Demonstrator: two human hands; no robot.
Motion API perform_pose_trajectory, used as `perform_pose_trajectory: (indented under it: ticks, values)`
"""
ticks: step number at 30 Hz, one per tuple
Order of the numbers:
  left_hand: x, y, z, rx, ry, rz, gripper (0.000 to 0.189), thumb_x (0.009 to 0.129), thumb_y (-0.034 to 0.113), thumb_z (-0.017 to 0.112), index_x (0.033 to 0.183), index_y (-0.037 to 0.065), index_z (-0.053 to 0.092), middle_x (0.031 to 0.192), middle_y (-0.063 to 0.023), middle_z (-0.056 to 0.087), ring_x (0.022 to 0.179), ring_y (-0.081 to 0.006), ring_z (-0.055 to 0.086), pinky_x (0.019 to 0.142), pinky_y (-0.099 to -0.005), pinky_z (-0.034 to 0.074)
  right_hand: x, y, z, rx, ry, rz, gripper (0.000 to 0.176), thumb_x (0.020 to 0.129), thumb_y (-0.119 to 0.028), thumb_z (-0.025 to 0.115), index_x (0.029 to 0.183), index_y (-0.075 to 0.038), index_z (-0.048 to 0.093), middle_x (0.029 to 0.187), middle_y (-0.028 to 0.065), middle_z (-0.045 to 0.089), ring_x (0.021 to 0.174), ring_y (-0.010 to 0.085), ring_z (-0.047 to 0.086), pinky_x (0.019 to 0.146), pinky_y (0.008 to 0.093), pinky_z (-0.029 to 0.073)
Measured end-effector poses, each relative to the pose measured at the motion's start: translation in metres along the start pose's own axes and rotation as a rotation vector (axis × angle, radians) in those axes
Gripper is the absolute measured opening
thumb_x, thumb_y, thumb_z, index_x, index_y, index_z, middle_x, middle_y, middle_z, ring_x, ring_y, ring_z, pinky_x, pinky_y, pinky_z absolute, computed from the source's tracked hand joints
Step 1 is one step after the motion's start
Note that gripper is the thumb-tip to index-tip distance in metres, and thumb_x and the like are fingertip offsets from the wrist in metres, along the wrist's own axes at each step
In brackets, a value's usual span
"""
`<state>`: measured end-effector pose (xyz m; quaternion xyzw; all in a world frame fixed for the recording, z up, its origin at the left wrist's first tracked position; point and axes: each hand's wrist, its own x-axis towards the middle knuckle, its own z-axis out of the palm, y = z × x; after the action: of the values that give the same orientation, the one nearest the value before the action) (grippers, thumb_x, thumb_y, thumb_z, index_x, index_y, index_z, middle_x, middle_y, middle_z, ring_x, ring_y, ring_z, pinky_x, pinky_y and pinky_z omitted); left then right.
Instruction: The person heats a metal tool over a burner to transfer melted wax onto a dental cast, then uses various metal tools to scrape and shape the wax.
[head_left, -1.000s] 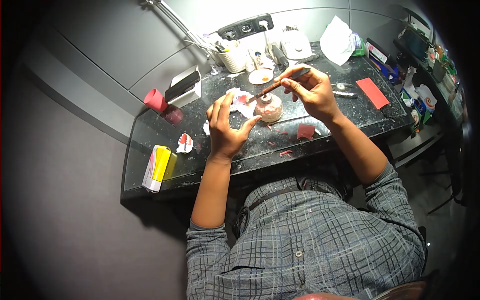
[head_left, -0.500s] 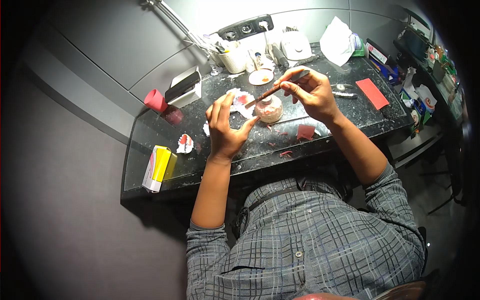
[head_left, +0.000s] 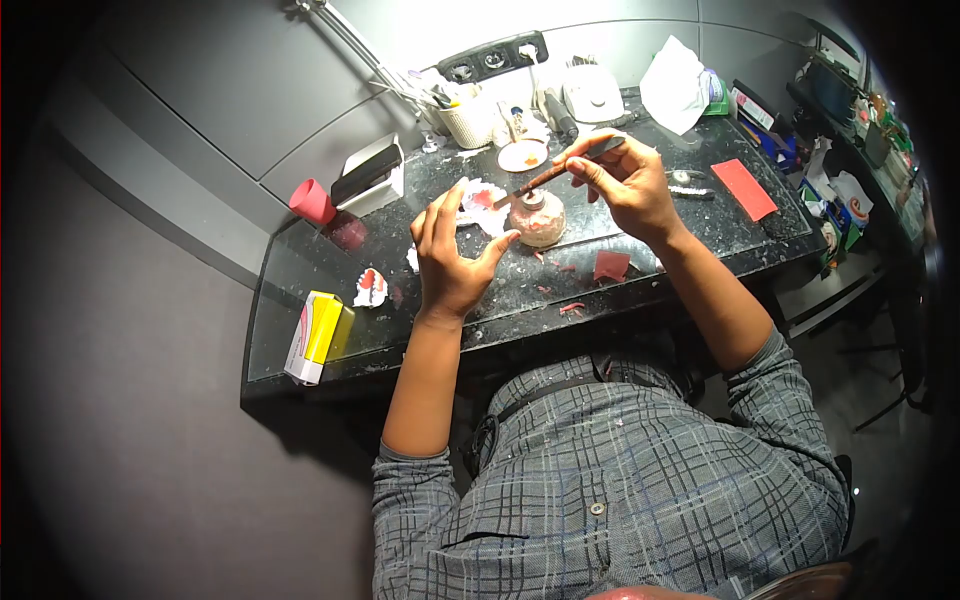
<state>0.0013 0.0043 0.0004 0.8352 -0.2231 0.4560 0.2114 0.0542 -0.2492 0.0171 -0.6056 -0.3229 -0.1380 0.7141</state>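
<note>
We had the wax knife [head_left: 545,180] in our R hand [head_left: 635,195], pinched betw. thumb and fingers, w/ its blade slanting down to the L. Our L hand [head_left: 450,260] was spread in a wide C, thumb well apart from the fingers; the white-and-pink dental model [head_left: 483,200] sat at that gap, and we couldn't tell if the fingers had any grip on it.

Main risk, we judged: the blade pointed into the L hand's opening, so a slip off the wax could nick the fingers or thumb, or gouge the model. If the L hand's hold was loose, pressure from the knife could tip or twist the piece.

The round glass jar [head_left: 538,218], prob. a spirit burner, stood just beside the L thumb tip and under the knife shaft; a careless thumb or a dropped R wrist could knock it over. We saw no clear flame, but if lit, it could burn skin or oversoften wax.

Nearer us than the jar, below the R hand, lay a red wax piece [head_left: 612,265] and scraps [head_left: 572,307] on the bench [head_left: 300,250]; they could stick to a sleeve [head_left: 790,390] dragged thru.
</note>
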Motion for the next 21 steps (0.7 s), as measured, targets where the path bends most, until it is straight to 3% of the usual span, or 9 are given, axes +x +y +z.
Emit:
perform_pose_trajectory:
  ticks: [11, 18, 21]
  values:
    - [-0.001, -0.002, 0.000, 0.002, 0.007, -0.027, 0.084, 0.068, 0.034, 0.095, 0.136, 0.001, 0.057, 0.123, -0.0153, 0.068, 0.112, -0.0315, 0.064, 0.100, -0.0420, 0.044, 0.001, -0.001, -0.006, 0.008, 0.019, 0.007, 0.011, 0.097, -0.010, 0.072, 0.106, -0.004, 0.069, 0.090, 0.0016, 0.073, 0.077, 0.0054, 0.065, 0.061, 0.0206, 0.049]
    - [0.001, -0.001, -0.001, -0.132, 0.012, -0.168, 0.077, 0.071, 0.031, 0.095, 0.131, -0.002, 0.061, 0.111, -0.0153, 0.071, 0.098, -0.0266, 0.069, 0.090, -0.0389, 0.052, 0.011, -0.001, -0.021, -0.094, 0.309, -0.053, 0.009, 0.097, -0.009, 0.072, 0.100, -0.001, 0.069, 0.077, 0.0043, 0.071, 0.067, 0.0075, 0.065, 0.054, 0.0214, 0.048]
    - [0.002, -0.003, 0.000, -0.132, 0.033, -0.137, 0.075, 0.070, 0.031, 0.096, 0.128, -0.003, 0.062, 0.105, -0.0150, 0.072, 0.093, -0.0251, 0.069, 0.087, -0.0374, 0.054, 0.013, -0.002, -0.022, -0.098, 0.351, -0.079, 0.010, 0.096, -0.009, 0.073, 0.100, -0.001, 0.069, 0.076, 0.0035, 0.071, 0.065, 0.0073, 0.064, 0.053, 0.0210, 0.047]
